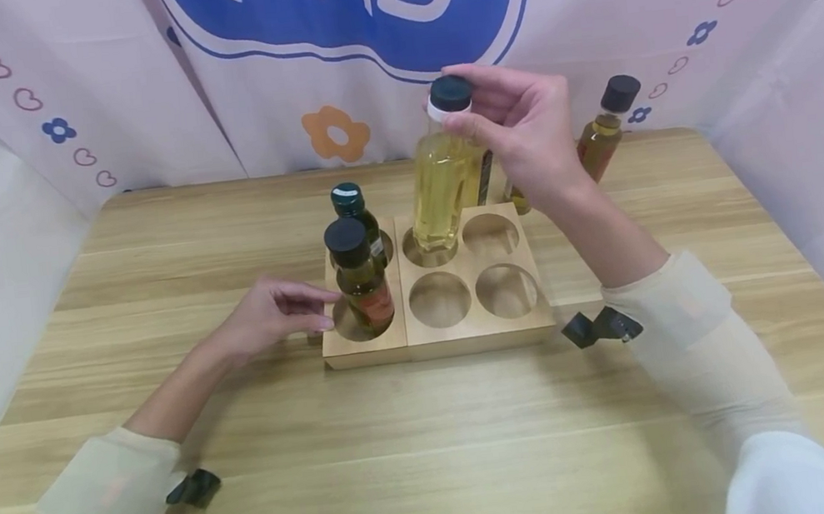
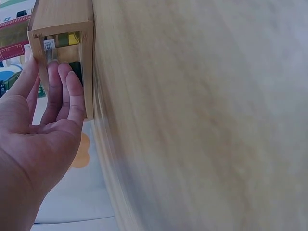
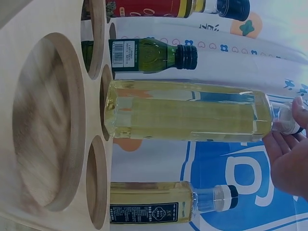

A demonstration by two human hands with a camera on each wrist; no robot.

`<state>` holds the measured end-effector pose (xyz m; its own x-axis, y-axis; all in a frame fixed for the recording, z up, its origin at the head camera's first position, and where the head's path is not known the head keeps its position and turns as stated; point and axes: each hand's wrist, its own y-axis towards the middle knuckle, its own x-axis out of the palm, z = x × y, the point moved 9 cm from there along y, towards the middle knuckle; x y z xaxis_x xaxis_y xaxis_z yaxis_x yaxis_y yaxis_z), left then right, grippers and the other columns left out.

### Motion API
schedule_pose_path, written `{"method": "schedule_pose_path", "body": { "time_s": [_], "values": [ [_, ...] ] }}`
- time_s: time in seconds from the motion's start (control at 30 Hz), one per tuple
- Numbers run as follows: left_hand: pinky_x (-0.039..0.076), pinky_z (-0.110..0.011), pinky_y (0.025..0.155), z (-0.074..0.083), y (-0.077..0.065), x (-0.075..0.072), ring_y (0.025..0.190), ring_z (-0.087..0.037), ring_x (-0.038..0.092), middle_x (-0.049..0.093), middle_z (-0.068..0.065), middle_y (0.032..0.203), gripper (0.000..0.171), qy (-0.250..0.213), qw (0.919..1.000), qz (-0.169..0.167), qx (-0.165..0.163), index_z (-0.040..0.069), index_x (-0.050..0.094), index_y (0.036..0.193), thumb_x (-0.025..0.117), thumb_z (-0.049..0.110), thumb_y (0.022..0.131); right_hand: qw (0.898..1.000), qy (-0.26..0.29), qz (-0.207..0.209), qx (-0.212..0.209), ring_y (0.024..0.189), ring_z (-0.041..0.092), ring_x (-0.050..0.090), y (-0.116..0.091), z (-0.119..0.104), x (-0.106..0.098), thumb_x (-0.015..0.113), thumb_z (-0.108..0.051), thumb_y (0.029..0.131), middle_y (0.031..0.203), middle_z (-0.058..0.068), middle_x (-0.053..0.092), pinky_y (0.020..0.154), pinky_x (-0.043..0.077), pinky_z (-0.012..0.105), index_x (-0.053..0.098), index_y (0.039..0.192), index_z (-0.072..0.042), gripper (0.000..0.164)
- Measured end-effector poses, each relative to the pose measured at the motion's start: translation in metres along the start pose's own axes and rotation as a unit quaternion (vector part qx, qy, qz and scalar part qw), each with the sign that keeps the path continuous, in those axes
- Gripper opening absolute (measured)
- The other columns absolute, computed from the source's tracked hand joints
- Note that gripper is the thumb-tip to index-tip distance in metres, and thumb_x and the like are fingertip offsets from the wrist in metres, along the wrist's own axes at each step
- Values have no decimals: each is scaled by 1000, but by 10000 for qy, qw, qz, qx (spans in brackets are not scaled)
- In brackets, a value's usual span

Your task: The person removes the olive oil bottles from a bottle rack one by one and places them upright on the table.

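My right hand (image 1: 530, 127) holds a clear glass bottle of pale yellow oil (image 1: 438, 183) by its dark cap and neck. The bottle's base is at the back middle hole of a wooden bottle rack (image 1: 481, 342). At the rack's left end, my left hand (image 2: 41, 130) grips the top board's edge, thumb on it and several fingers inside the open side. A black-capped bottle with a red label (image 1: 366, 291) stands in the front left hole. Behind it, a dark green bottle (image 3: 154, 55) occupies the back left hole.
Behind the rack stands another pale yellow bottle (image 3: 149, 202) with a black label. A black-capped oil bottle (image 1: 599, 141) is at the back right, partly behind my right wrist, near another bottle's base (image 1: 517, 198). A printed cloth (image 1: 255, 123) hangs behind the wooden table (image 1: 433, 456).
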<state>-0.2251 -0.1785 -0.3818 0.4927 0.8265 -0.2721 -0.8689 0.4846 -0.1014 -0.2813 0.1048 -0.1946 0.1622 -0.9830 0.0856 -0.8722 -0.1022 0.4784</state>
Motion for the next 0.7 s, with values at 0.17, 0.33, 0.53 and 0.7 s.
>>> {"method": "schedule_pose_path", "body": {
  "time_s": [0.17, 0.33, 0.53, 0.7],
  "values": [
    [63, -29, 77, 0, 0, 0, 83, -13, 74, 77, -14, 99, 35, -25, 10000, -11, -25, -16, 67, 121, 76, -8, 88, 9998, 25, 156, -145, 101, 22, 76, 1, -4, -3, 76, 17, 84, 113, 21, 74, 92, 60, 33, 69, 120, 11, 37],
    [63, -29, 76, 0, 0, -1, 84, -13, 73, 76, -17, 102, 35, 89, 9999, 27, -91, -14, 68, 120, 77, -6, 88, 9991, 217, 275, -249, 103, 23, 76, 3, -6, -6, 75, 18, 84, 114, 22, 74, 94, 59, 34, 70, 118, 11, 36],
    [62, -29, 74, -1, 0, -2, 83, -14, 73, 76, -19, 105, 35, 186, 9997, 33, -124, -13, 69, 121, 78, -5, 88, 9982, 307, 457, -252, 101, 23, 76, 6, -6, -8, 74, 21, 83, 115, 24, 72, 92, 60, 34, 68, 120, 14, 38],
    [63, -30, 75, -1, 0, -1, 82, -14, 73, 76, -19, 102, 35, 155, 9998, -9, -113, -13, 68, 121, 78, -6, 88, 9954, 673, 673, 79, 102, 25, 76, 9, 0, -11, 74, 23, 81, 117, 25, 71, 91, 60, 33, 69, 118, 12, 38]
  ]
}}
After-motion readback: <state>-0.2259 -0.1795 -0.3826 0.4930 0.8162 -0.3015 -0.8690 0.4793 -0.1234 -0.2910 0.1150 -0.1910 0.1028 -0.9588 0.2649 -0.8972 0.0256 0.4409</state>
